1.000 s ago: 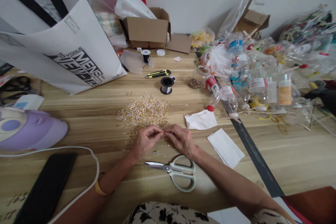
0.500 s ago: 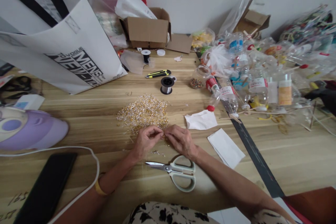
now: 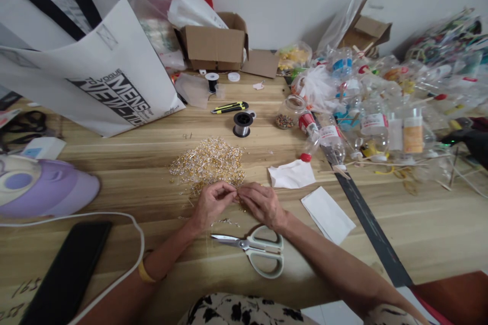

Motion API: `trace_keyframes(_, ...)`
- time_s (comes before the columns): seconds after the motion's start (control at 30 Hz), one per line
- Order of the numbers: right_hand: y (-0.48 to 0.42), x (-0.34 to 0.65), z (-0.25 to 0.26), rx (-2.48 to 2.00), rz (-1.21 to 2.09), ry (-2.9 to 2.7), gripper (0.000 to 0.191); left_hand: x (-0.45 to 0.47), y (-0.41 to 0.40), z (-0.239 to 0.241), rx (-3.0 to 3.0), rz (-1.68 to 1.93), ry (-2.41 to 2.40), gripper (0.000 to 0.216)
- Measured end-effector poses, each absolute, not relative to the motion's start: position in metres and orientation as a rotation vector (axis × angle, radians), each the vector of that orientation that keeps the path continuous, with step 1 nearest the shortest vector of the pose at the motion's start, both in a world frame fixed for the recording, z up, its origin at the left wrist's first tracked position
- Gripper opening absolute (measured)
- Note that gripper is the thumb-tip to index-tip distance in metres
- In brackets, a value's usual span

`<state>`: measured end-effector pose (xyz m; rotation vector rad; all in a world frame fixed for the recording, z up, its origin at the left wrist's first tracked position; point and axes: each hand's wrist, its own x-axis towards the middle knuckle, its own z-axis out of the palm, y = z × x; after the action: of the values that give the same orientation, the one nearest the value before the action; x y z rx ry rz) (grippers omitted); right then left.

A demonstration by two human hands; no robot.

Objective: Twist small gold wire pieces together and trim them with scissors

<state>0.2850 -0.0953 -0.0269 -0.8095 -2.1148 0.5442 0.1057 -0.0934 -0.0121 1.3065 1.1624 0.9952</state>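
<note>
My left hand [image 3: 214,204] and my right hand [image 3: 263,203] meet fingertip to fingertip at the near edge of a pile of small gold and silver beads [image 3: 208,162]. Both are closed in a pinch; what lies between the fingers is too small to make out. Below my left hand, a short beaded strand [image 3: 227,222] rests on the wooden table, with a fine clear thread faintly visible by it. Scissors [image 3: 253,251] with pale handles lie just under my right hand, their blades pointing left.
Beyond the beads are a wire spool [image 3: 242,125], a yellow-black utility knife [image 3: 229,107] and a jar of coloured beads [image 3: 290,111]. Folded white paper [image 3: 328,215] and plastic bottles [image 3: 375,124] sit to the right. A phone [image 3: 66,274], white cable [image 3: 142,244] and large bag [image 3: 114,71] are left.
Both hands keep nearly the same place and pinch. Nothing else on the table has visibly moved.
</note>
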Motion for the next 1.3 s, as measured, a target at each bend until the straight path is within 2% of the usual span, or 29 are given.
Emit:
trace_keyframes(0.3,-0.094,0.281,-0.023,-0.824,0.608,-2.043,0.016,0.105,-0.093,-0.013,1.369,0.991,1.170,0.009)
trace_keyframes(1.07,-0.090,0.283,-0.022,-1.057,1.298,-1.807,0.018,0.104,-0.095,-0.017,1.607,0.992,1.183,0.006)
trace_keyframes(1.3,-0.087,0.287,-0.016,-1.015,1.448,-1.801,0.023,0.104,-0.092,-0.013,1.877,1.130,1.063,0.010)
